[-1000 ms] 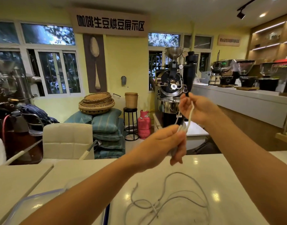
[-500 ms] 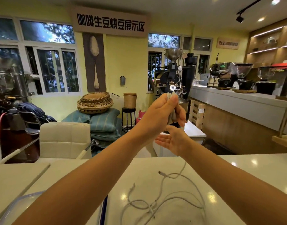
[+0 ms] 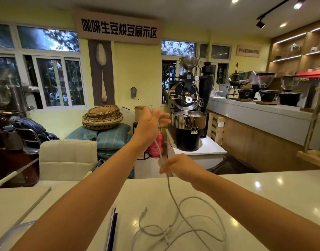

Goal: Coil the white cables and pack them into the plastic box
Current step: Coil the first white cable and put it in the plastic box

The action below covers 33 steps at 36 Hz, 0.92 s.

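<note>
- My left hand is raised in front of me, well above the surface. Its fingers are curled round a few gathered turns of the white cable, and the top of the bundle pokes out above my knuckles.
- My right hand is lower and nearer to me, just past the far edge of the surface. Thumb and fingers pinch the same cable, with the rest of the hand loosely closed round it.
- The cable runs in a fairly straight line from my left hand down to my right. Below that it drops onto the surface.
- There it joins the loose white cables, which lie in wide, uneven loops between my forearms. One plug end sticks up at the left of the tangle. I cannot tell how many separate cables are in it.
- The plastic box sits at the lower left corner, mostly hidden by my left arm. Only a clear, rounded edge shows.
- A thin flat thing with a dark blue edge lies on the surface just beside my left forearm, apart from the tangle.
- Beyond the surface stand a white padded chair, a stack of woven baskets on blue cushions, and a coffee roaster.
</note>
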Tool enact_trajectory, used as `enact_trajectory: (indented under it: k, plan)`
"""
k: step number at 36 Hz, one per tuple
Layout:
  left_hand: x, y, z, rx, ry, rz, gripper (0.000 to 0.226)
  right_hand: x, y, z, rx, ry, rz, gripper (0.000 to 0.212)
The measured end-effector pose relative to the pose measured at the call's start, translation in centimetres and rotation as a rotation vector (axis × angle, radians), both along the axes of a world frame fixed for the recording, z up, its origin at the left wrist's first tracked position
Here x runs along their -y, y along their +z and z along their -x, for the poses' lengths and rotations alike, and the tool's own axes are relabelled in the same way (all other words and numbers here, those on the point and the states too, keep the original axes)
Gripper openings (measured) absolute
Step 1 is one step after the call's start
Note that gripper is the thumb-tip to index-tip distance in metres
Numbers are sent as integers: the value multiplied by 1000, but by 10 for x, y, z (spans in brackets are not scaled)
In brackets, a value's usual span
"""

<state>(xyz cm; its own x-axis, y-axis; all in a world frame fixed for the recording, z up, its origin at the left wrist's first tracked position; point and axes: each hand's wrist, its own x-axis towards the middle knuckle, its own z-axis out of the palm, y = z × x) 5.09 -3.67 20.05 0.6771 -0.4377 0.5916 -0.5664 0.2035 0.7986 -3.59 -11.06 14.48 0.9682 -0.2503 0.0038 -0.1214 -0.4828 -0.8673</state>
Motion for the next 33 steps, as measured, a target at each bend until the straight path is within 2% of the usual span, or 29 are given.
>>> enact_trajectory:
  k: [3, 8, 12, 19, 21, 24, 27, 31, 33]
  plan:
    - [-2, -10, -8, 66, 82, -54, 25, 1, 5, 6, -42, 87, -2, 23]
    - [-7, -25, -21, 122, 149, -172, 25, 8, 21, 18, -28, 231, -261, 37]
    - [-12, -38, -22, 107, 116, -283, 26, 22, 40, 28, 13, 252, -426, 18]
    - [-17, -59, -4, 20, -35, -422, 32, 43, 68, 33, 178, 328, -812, 18]
    - [-16, -65, -1, -36, -79, -408, 34, 45, 73, 30, 189, 296, -707, 17]
    - [-19, -66, 5, -72, -149, -389, 39, 53, 79, 22, 199, 195, -333, 21]
    - [-24, -64, 14, -75, -214, -368, 45, 59, 81, 17, 243, 146, -105, 14]
    - [-30, -53, 26, -39, -316, -339, 53, 67, 74, 13, 265, 79, 19, 6]
    - [-34, -45, 31, -99, -375, -308, 51, 72, 68, 11, 262, 43, 35, 5]
